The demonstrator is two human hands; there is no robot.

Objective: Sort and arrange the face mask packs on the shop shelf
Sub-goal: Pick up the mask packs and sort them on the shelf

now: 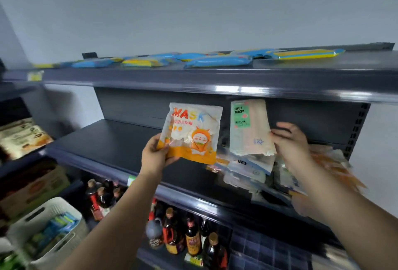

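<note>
Head view: a dark shop shelf unit seen from below eye level, both bare arms reaching up to its middle shelf (112, 138).
Left hand (155, 155): at about 7 o'clock of the frame's middle, thumb in front and fingers behind, pinching the lower left corner of the orange mask pack (190, 132).
Orange mask pack: held upright and slightly tilted above the middle shelf, clear of its surface; white and orange, printed "MASK", with a cartoon figure.
Right hand (289, 140): at about 4 o'clock of the middle, fingers curled round the right edge of the green mask pack (251, 127).
Green mask pack: upright, printed "FACE MASK" on a green label, just beside the orange one at its 3 o'clock; its lower edge meets the pile below.
Pile of mask packs (258, 168): loose and overlapping on the right part of the middle shelf, blurred; single packs hard to tell apart.
Top shelf (215, 77): blue and yellow flat packs (217, 61) lying in a row along it.
Lower shelf, 6 o'clock: dark sauce bottles (192, 239) standing together.
Bottom left, 8 o'clock: white slotted basket (51, 205) with coloured packs inside.
</note>
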